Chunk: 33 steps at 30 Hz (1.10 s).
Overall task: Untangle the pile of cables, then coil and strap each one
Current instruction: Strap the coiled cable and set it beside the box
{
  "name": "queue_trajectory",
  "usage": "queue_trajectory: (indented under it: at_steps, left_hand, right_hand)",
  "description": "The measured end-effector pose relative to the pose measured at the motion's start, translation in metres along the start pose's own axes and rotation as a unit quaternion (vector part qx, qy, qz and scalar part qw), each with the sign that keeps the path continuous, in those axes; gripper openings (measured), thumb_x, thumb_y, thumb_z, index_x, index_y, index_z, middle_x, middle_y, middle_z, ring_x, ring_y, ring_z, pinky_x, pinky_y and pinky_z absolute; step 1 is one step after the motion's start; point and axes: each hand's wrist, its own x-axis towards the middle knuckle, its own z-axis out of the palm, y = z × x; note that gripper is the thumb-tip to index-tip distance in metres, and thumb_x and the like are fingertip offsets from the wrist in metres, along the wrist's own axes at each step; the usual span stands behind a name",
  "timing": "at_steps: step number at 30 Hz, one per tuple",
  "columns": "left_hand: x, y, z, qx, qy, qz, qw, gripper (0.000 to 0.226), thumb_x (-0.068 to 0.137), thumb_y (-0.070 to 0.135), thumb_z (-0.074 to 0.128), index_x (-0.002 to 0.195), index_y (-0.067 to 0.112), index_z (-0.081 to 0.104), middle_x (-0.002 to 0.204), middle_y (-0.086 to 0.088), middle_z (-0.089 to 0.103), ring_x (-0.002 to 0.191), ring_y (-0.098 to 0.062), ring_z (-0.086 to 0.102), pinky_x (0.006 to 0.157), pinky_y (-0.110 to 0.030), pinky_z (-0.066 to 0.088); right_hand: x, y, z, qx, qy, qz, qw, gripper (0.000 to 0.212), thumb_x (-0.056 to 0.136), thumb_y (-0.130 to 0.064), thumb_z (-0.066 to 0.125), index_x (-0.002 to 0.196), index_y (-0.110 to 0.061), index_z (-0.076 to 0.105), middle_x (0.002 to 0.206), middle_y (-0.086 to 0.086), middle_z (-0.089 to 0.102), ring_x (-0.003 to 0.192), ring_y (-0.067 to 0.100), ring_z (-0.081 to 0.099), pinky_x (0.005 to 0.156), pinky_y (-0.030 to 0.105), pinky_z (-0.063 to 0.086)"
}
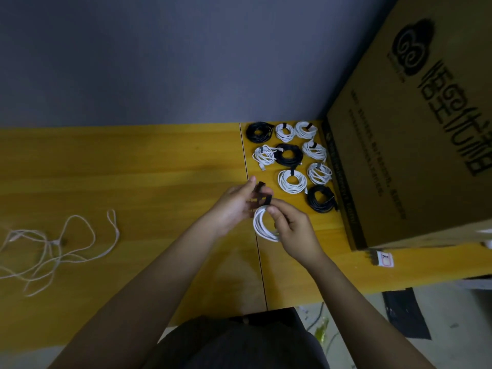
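Observation:
A coiled white cable (260,224) hangs above the yellow wooden table (149,166), held between both hands. My right hand (291,230) grips the coil from the right. A black strap (262,194) runs over the top of the coil, and my left hand (234,206) pinches that strap. A loose, tangled white cable (57,246) lies spread out at the left of the table.
Several strapped coils lie in rows at the back right, white ones (292,181) and black ones (288,155). A big cardboard box (415,145) stands on the table's right end. A small label (384,258) lies near the box corner. The table's front edge is near my body.

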Motion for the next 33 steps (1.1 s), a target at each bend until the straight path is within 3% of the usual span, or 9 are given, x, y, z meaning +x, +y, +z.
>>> queue_trajectory:
  at_steps: [5, 10, 13, 16, 19, 21, 23, 26, 33]
  left_hand:
    - [-0.003, 0.000, 0.002, -0.025, -0.047, 0.007, 0.999, 0.037, 0.099, 0.010, 0.030, 0.127, 0.017, 0.053, 0.131, 0.004, 0.054, 0.093, -0.013, 0.065, 0.071, -0.027, 0.053]
    - [0.000, 0.004, 0.014, 0.083, -0.022, 0.068, 0.994, 0.037, 0.097, -0.002, 0.047, 0.131, 0.011, 0.051, 0.140, -0.002, 0.046, 0.090, -0.007, 0.070, 0.069, -0.019, 0.054]
    - [0.002, 0.006, 0.016, 0.138, -0.019, 0.108, 0.984, 0.049, 0.094, -0.006, 0.050, 0.140, 0.010, 0.043, 0.140, 0.005, 0.043, 0.093, -0.004, 0.068, 0.070, -0.018, 0.054]
    - [0.003, 0.008, 0.017, 0.151, -0.019, 0.123, 0.981, 0.059, 0.092, -0.007, 0.054, 0.144, 0.015, 0.038, 0.111, 0.017, 0.059, 0.094, -0.003, 0.068, 0.073, -0.020, 0.055]
    - [0.003, 0.009, 0.019, 0.179, -0.023, 0.138, 0.974, 0.068, 0.089, -0.008, 0.059, 0.146, 0.019, 0.035, 0.101, 0.014, 0.066, 0.097, -0.007, 0.068, 0.078, -0.022, 0.055]
    - [0.003, 0.011, 0.021, 0.181, -0.028, 0.142, 0.973, 0.071, 0.087, -0.006, 0.062, 0.145, 0.023, 0.034, 0.101, 0.004, 0.071, 0.099, -0.008, 0.068, 0.080, -0.021, 0.053]
    - [0.002, 0.013, 0.023, 0.183, -0.029, 0.153, 0.971, 0.075, 0.084, -0.007, 0.064, 0.145, 0.024, 0.034, 0.107, 0.008, 0.069, 0.098, -0.005, 0.067, 0.082, -0.019, 0.051]
    - [0.001, 0.017, 0.029, 0.203, -0.039, 0.176, 0.963, 0.076, 0.083, -0.010, 0.064, 0.145, 0.024, 0.036, 0.129, 0.005, 0.058, 0.093, -0.002, 0.067, 0.080, -0.019, 0.051]
    - [-0.006, 0.014, 0.028, 0.152, -0.089, 0.142, 0.974, 0.061, 0.089, -0.010, 0.055, 0.141, 0.021, 0.044, 0.145, 0.001, 0.046, 0.094, -0.003, 0.067, 0.077, -0.020, 0.053]
  right_hand:
    - [-0.007, 0.002, -0.009, -0.009, 0.006, 0.015, 1.000, 0.024, 0.099, -0.024, 0.048, 0.115, -0.019, 0.066, 0.095, -0.013, 0.067, 0.085, 0.005, 0.061, 0.072, 0.024, 0.047]
    - [-0.011, 0.003, -0.017, -0.061, -0.039, 0.004, 0.997, 0.035, 0.098, -0.034, 0.047, 0.129, -0.024, 0.058, 0.126, -0.008, 0.062, 0.117, 0.001, 0.055, 0.092, 0.016, 0.045]
    - [-0.015, -0.002, -0.021, -0.041, -0.043, 0.021, 0.998, 0.034, 0.098, -0.038, 0.046, 0.129, -0.031, 0.057, 0.117, -0.016, 0.065, 0.101, -0.004, 0.061, 0.079, 0.015, 0.047]
    - [-0.017, -0.010, -0.027, -0.020, -0.024, 0.033, 0.999, 0.026, 0.096, -0.045, 0.046, 0.120, -0.046, 0.056, 0.094, -0.016, 0.069, 0.070, 0.004, 0.061, 0.059, 0.024, 0.045]
    - [-0.014, -0.019, -0.033, 0.020, -0.001, 0.034, 0.999, 0.026, 0.095, -0.043, 0.046, 0.113, -0.035, 0.064, 0.097, -0.014, 0.069, 0.081, 0.008, 0.064, 0.063, 0.028, 0.048]
    - [-0.010, -0.026, -0.039, 0.039, 0.011, 0.021, 0.999, 0.027, 0.097, -0.038, 0.046, 0.111, -0.027, 0.066, 0.084, 0.001, 0.067, 0.067, 0.021, 0.058, 0.053, 0.033, 0.044]
    - [-0.006, -0.032, -0.044, 0.065, 0.047, 0.009, 0.997, 0.024, 0.100, -0.029, 0.045, 0.110, -0.024, 0.066, 0.067, -0.004, 0.059, 0.052, 0.016, 0.047, 0.046, 0.026, 0.037]
    - [0.001, -0.041, -0.043, 0.100, 0.086, 0.015, 0.991, 0.019, 0.101, -0.024, 0.042, 0.107, -0.021, 0.061, 0.068, -0.017, 0.059, 0.054, 0.002, 0.050, 0.048, 0.016, 0.040]
    - [-0.002, -0.043, -0.030, 0.140, 0.090, 0.036, 0.985, 0.017, 0.096, -0.035, 0.043, 0.100, -0.023, 0.054, 0.070, -0.008, 0.059, 0.049, 0.009, 0.046, 0.044, 0.023, 0.038]
